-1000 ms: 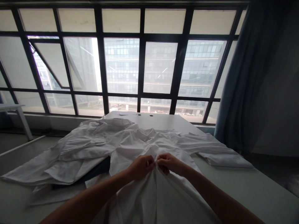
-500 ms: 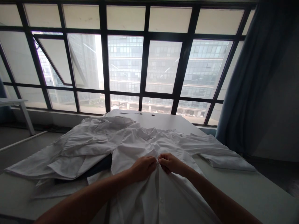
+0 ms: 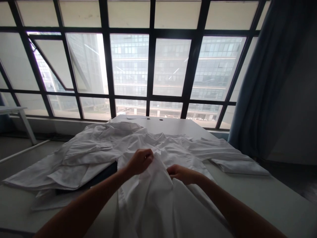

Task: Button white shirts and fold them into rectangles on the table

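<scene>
A white button-up shirt (image 3: pixel 148 205) lies spread on the table, its collar pointing away from me and its sleeve stretched out to the right. My left hand (image 3: pixel 141 161) is closed on one front edge and lifts it up and to the left, so the cloth hangs in folds. My right hand (image 3: pixel 182 174) grips the other front edge at mid-chest, its fingers partly hidden by the fabric. Between the two hands the front opening stands apart.
A heap of white garments (image 3: pixel 84 148) covers the left side, with a dark item (image 3: pixel 101 177) under it. Folded white cloth (image 3: pixel 240 166) lies at right on the white table (image 3: pixel 257 195). Windows (image 3: pixel 128 66) stand behind, a blue curtain (image 3: pixel 255 99) at right.
Both hands were together at the shirt's front opening. My left hand has moved up and left with its edge, parting the fronts; my right hand has shifted slightly lower and to the right.
</scene>
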`<state>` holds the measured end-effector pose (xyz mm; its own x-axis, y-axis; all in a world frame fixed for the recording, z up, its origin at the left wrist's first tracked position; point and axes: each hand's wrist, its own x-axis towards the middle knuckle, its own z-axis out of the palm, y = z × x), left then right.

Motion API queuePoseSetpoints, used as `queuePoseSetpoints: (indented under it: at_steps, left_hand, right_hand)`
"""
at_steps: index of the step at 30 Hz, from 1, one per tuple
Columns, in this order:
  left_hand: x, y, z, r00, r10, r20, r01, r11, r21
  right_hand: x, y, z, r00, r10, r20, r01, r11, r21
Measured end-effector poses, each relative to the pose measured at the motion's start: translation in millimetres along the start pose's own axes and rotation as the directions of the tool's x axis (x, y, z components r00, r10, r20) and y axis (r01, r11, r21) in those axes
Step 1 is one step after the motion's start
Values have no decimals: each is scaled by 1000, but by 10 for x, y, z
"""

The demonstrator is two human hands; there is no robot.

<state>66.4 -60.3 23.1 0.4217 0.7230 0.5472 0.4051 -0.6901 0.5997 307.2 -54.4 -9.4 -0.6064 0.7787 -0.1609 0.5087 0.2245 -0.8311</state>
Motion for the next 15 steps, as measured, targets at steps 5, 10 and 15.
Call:
queuePoseSetpoints:
  at_steps: [5,10,15]
  left_hand:
    - [67,-226,-550,904,-165,394,163,986,39]
    - [58,-731,-745,932,-325,-162,345,657,671]
    - [-32,-1142,-850,771,-613,-173,512,435,741]
  right_hand:
    - [-125,398,-636,903,-10,-430,-208,865,-456]
    - [-287,990,-1196,661,-39,-750,-549,656,-518]
    - [-263,1305,-1343,627,104,-772,-662,594,-457]
